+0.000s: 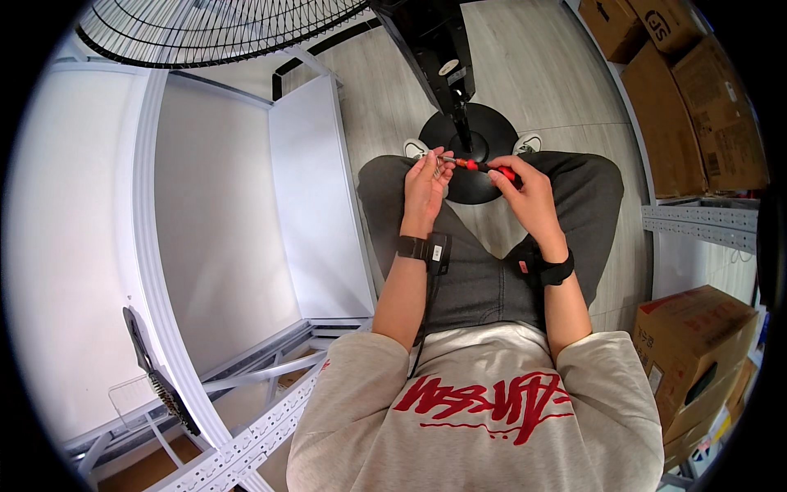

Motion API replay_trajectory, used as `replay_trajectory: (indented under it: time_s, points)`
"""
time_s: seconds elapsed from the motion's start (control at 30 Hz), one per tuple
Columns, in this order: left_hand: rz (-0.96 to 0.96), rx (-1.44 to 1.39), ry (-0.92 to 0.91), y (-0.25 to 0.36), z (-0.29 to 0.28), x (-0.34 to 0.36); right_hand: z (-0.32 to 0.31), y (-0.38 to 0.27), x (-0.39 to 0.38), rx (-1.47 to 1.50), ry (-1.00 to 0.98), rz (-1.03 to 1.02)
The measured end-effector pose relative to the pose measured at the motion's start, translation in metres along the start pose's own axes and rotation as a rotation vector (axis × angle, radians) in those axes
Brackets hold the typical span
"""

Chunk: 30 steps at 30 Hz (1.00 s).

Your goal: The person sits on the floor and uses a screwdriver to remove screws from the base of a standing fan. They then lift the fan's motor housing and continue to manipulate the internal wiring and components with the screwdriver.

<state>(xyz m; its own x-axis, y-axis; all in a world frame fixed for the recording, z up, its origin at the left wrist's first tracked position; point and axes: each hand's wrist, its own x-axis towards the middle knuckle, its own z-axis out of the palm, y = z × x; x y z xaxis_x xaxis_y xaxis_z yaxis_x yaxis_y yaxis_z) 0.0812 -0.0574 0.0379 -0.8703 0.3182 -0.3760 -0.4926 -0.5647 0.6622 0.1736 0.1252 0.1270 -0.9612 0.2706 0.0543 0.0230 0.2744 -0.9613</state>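
A red and black screwdriver lies crosswise in front of me. My right hand is closed on its handle. My left hand has its fingers curled at the metal tip, around small metallic pieces too small to make out. Beyond both hands, a black pedestal column stands on a round black base, between my shoes. The wire cage of a fan hangs in at the top left.
At my left are white panels on metal frames and a black brush on a ledge. Cardboard boxes fill a right-hand shelf, with another carton lower down. Pale wood-look flooring lies beneath.
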Motion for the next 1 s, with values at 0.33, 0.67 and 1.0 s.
replay_trajectory:
  time_s: [0.33, 0.67, 1.0]
  points:
    - [0.04, -0.004, 0.002, -0.004, -0.005, 0.003, 0.005, 0.0, 0.0, -0.035, -0.005, 0.049]
    - [0.066, 0.005, 0.072, -0.004, 0.001, 0.001, 0.01, -0.003, -0.002, -0.004, 0.002, 0.042]
    - [0.097, -0.126, 0.177, -0.005, -0.006, 0.007, -0.01, 0.006, 0.004, 0.239, 0.121, 0.205]
